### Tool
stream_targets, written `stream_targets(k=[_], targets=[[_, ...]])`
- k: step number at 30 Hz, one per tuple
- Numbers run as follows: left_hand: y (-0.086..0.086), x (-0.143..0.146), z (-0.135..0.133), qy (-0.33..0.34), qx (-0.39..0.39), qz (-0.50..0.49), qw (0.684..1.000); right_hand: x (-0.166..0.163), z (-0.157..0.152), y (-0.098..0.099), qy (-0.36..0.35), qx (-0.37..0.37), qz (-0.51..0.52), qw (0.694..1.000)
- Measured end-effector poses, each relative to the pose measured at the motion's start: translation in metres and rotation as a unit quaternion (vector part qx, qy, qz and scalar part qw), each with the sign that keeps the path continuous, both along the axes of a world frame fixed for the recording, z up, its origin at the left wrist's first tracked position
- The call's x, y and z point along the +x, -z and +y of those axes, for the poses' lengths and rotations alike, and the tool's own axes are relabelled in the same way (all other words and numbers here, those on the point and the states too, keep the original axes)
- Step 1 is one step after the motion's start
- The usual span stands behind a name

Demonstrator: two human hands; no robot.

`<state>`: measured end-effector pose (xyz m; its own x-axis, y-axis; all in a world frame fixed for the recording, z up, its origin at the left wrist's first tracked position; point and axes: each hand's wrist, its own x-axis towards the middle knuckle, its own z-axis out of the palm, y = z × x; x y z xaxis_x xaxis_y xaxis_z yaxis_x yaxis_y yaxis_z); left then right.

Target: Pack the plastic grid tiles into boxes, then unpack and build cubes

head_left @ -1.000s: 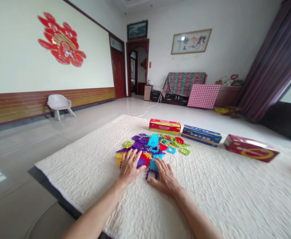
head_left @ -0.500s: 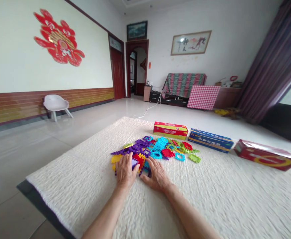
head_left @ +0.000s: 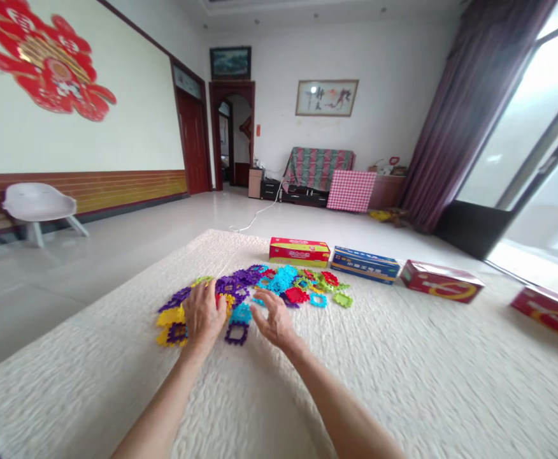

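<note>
Left hand [head_left: 203,313] curved over the left part of the jumbled plastic pieces [head_left: 281,282], grip unclear; right hand [head_left: 275,320] open beside a purple frame [head_left: 236,342]. Beneath, cream quilted cover [head_left: 403,370]; behind, boxes [head_left: 365,264] in a row.

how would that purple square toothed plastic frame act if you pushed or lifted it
The purple square toothed plastic frame is probably light, being thin with an open middle. It likely won't roll or tip, since it lies flat. Its teeth might catch slightly on the cream quilted fabric cover, whose surface looks puckered.
</note>
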<state>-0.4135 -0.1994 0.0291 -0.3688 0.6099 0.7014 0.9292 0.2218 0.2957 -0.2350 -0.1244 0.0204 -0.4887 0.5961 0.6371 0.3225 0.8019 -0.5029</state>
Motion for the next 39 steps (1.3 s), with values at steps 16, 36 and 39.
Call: stream_targets(k=[16, 36, 39], targets=[[-0.017, 0.207, 0.263, 0.363, -0.284, 0.09, 0.883, 0.185, 0.157, 0.049, 0.316, -0.087, -0.074, 0.942], [-0.044, 0.163, 0.202, 0.331, -0.417, 0.187, 0.826, 0.153, 0.118, 0.042, 0.174, -0.066, -0.166, 0.968], [-0.046, 0.142, 0.182, 0.331, -0.389, 0.201, 0.836, 0.135, 0.106, 0.045, 0.151, -0.06, -0.157, 0.974]])
